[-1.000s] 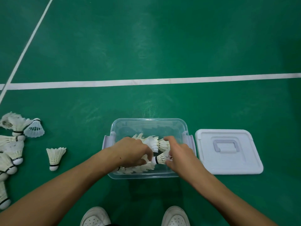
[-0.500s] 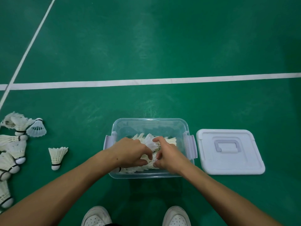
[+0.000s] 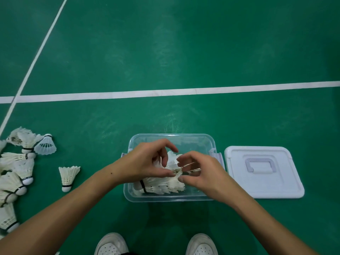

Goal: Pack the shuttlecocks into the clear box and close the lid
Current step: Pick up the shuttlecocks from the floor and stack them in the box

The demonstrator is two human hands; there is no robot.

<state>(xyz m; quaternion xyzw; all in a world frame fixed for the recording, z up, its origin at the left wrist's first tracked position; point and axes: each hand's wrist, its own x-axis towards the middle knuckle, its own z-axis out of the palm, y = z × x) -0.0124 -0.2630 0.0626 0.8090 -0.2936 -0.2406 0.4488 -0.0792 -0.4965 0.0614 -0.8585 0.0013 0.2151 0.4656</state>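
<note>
The left hand (image 3: pixel 147 161) and right hand (image 3: pixel 200 172) cover much of the shuttlecocks in the clear box (image 3: pixel 171 198), so their count and whether either hand holds one cannot be told. The heap of loose shuttlecocks (image 3: pixel 16 173) is cut off by the left edge, and both white shoes (image 3: pixel 111 244) by the bottom edge.

Clear box (image 3: pixel 171 196), lower centre of frame, open on the green floor, holding white feathered shuttlecocks (image 3: pixel 161 186) lying on their sides. White lid (image 3: pixel 265 188) with recessed handle lies flat just right of it. Loose shuttlecocks (image 3: pixel 18 166) cluster at the left edge; one (image 3: pixel 68 176) stands apart.
</note>
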